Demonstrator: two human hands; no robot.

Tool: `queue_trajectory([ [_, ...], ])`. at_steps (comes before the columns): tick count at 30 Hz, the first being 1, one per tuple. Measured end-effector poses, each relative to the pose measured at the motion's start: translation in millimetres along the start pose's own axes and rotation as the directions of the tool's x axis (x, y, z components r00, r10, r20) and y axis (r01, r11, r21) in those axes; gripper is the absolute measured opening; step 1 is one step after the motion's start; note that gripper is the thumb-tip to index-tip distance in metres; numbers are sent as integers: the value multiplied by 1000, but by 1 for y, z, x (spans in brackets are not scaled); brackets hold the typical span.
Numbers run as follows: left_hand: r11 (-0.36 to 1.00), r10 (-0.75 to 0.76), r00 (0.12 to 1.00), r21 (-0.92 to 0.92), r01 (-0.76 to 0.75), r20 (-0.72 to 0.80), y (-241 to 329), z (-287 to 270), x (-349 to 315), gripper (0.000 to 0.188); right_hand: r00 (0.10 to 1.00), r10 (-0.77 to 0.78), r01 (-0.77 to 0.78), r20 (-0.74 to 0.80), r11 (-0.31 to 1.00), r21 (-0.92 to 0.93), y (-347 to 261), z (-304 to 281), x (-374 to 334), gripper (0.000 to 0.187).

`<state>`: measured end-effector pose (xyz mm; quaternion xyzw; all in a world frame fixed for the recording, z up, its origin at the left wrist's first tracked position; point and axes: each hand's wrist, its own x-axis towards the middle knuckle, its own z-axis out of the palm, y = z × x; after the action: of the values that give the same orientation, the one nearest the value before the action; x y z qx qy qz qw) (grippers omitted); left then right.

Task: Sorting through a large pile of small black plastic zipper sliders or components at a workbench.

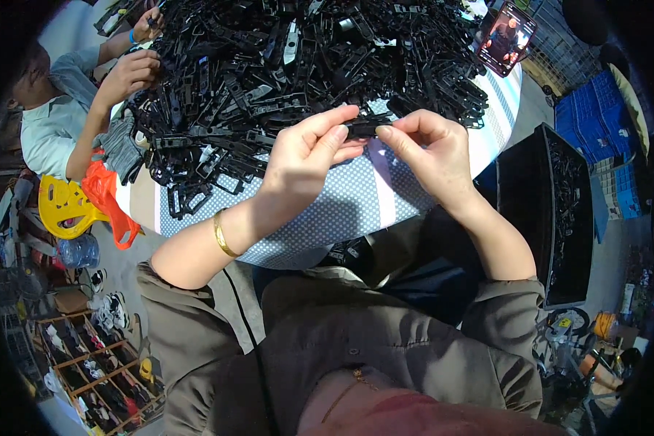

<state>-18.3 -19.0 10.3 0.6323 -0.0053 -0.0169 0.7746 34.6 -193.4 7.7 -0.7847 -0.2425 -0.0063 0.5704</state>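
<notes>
Above the near edge of a round table, my left hand and my right hand hold one small black plastic part between them. The fingers of each hand pinch one end of it, and its exact kind is hard to make out. Just beyond my hands spreads a large pile of similar black plastic parts, with a few grey or shiny ones mixed in. A patterned blue and white tablecloth shows beneath my hands.
A co-worker sits at the left, hands at the pile's edge. A phone with a lit screen stands at the far right. A large black bin holding dark parts is right of the table. A yellow stool and red bag are left.
</notes>
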Motion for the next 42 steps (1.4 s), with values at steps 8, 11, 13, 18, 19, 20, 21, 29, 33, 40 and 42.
queue_trajectory([
  [8,993,-75,993,100,66,89,4,-4,1,40,968,-241,245,69,859,-450,-3,-5,4,32],
  [11,995,-77,985,82,65,153,2,-10,1,41,976,-99,192,194,813,-550,-9,-19,17,37],
  [13,999,-51,980,24,47,190,2,-4,-1,44,971,-14,80,238,959,-271,-4,-31,40,32],
  [18,985,-60,971,170,21,232,-7,-1,1,40,863,-500,351,-75,699,-624,9,-63,132,25],
  [19,978,-89,962,208,35,257,-7,0,4,39,827,-558,351,-65,603,-716,14,-71,149,25],
  [20,974,-88,956,227,23,279,-6,3,6,39,825,-561,343,-71,596,-726,19,-75,163,25],
  [21,972,-82,956,235,14,282,-9,2,6,39,841,-538,332,-59,599,-728,25,-71,176,23],
  [29,963,-120,948,266,38,296,-10,0,2,40,879,-467,373,101,540,-754,-7,8,199,27],
  [33,944,-133,941,328,25,310,-11,1,5,40,917,-397,242,43,467,-850,4,31,220,22],
  [40,945,-143,936,327,33,321,-13,3,8,40,785,-618,472,-33,633,-613,5,54,221,22],
  [42,941,-158,937,336,47,311,-13,2,7,39,758,-651,512,26,571,-642,-2,73,213,26],
])
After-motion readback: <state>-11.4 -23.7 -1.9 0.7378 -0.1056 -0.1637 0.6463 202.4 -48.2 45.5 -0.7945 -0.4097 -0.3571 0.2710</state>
